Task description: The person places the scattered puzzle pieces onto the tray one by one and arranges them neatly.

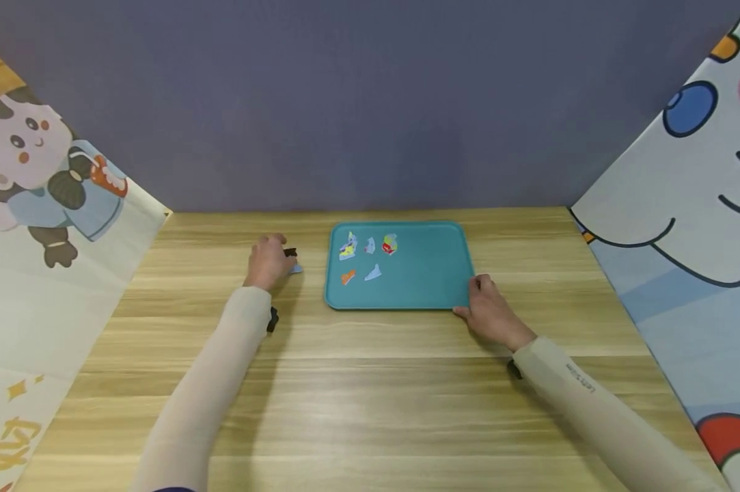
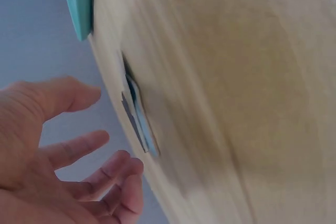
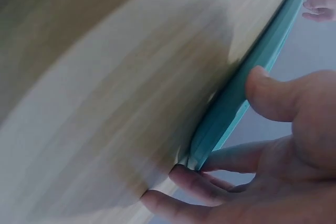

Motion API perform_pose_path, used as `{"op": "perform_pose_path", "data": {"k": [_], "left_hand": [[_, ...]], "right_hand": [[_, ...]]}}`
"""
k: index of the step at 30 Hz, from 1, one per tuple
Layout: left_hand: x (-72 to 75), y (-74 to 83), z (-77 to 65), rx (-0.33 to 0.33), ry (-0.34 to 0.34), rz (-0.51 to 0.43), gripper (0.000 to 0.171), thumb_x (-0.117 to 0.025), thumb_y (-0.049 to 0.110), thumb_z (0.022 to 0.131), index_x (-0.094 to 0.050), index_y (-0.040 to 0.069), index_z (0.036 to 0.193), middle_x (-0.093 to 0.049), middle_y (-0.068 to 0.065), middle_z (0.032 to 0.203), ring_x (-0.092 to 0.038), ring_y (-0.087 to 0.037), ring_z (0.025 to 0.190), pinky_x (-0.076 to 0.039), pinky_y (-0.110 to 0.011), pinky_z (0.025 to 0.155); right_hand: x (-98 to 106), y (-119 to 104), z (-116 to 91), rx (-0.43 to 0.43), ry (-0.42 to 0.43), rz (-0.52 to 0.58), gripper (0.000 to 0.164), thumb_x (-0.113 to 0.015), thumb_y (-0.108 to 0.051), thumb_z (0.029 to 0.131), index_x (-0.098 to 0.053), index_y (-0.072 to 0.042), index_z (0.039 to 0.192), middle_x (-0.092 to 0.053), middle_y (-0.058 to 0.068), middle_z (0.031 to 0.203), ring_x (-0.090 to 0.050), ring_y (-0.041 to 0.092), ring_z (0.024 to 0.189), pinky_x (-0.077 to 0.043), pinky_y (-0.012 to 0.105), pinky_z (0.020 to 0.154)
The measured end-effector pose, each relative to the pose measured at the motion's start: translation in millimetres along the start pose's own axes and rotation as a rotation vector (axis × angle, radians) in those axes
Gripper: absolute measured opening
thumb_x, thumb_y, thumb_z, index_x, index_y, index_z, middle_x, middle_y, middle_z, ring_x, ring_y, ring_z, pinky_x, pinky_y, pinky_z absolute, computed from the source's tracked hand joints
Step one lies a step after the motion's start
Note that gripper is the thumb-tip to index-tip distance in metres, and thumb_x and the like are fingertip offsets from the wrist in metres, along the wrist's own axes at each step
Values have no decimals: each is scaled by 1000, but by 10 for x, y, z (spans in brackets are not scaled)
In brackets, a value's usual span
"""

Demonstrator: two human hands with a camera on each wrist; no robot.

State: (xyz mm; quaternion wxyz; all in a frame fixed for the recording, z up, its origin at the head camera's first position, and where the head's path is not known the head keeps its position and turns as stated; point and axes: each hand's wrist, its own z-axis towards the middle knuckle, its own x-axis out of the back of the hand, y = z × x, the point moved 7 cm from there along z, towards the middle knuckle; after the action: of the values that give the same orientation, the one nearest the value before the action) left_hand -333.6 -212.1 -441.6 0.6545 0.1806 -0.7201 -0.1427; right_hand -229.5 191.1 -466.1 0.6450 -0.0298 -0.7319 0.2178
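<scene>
My left hand hovers over flat pieces on the table, left of the tray. Its thumb and fingers are parted, with nothing between them in the left wrist view. Beside its fingertips are a dark piece and a light blue piece; the hand partly hides them in the head view. At the near right corner of a teal tray, my right hand holds the rim, thumb on the near side and fingers round the corner. The tray carries a yellow-and-lilac piece, an orange piece and a pale blue piece.
Also on the tray are a small pale piece and a red-and-green piece. The wood-grain table meets a grey-blue panel at the back. Cartoon-printed panels stand along both sides.
</scene>
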Motion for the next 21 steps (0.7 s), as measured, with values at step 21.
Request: {"op": "perform_pose_path", "data": {"k": [21], "left_hand": [[-59,-126,-8,-26,-132,66,40,-60,7,84,-55,-3,122,-40,-30,130,-34,-51,120,-33,-59,98]], "right_hand": [[7,11,6,6,-3,-8,73,-58,-23,95,-21,26,134,-26,38,130,-33,48,120,-35,54,96]]}}
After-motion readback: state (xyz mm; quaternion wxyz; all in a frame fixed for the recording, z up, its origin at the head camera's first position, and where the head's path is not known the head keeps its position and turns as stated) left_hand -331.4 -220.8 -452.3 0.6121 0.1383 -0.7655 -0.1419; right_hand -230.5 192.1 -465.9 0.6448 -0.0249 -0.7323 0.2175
